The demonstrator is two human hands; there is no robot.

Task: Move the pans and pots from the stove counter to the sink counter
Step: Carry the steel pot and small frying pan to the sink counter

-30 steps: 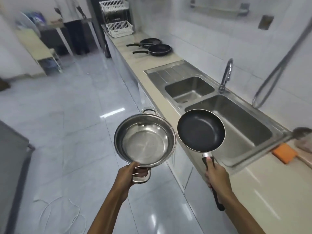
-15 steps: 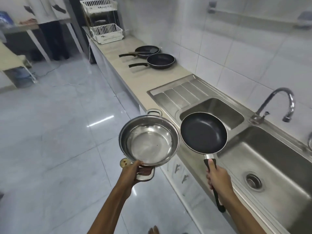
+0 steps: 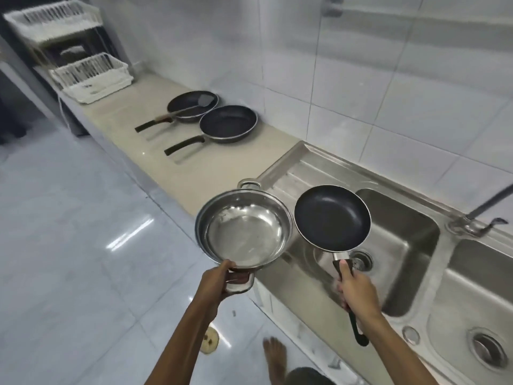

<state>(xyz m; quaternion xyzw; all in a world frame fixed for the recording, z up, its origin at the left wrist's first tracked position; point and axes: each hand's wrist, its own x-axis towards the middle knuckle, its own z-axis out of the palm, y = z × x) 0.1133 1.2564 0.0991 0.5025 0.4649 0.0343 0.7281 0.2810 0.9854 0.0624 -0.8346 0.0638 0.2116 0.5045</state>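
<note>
My left hand grips the near handle of a shiny steel pot, held level in the air beside the counter's front edge. My right hand holds the black handle of a small black frying pan, which hangs over the left basin of the steel sink. Two more black frying pans lie on the beige counter beyond the drainboard: a nearer pan and a farther pan with a spatula resting in it.
A white two-tier dish rack stands at the counter's far end. A tap rises behind the sink, with a second basin to the right. Glossy tiled floor lies to the left, and my bare foot shows below.
I have walked forward along the counter with both pieces in hand. The sink has slid nearer and rightward, and the two pans on the counter are much closer.
</note>
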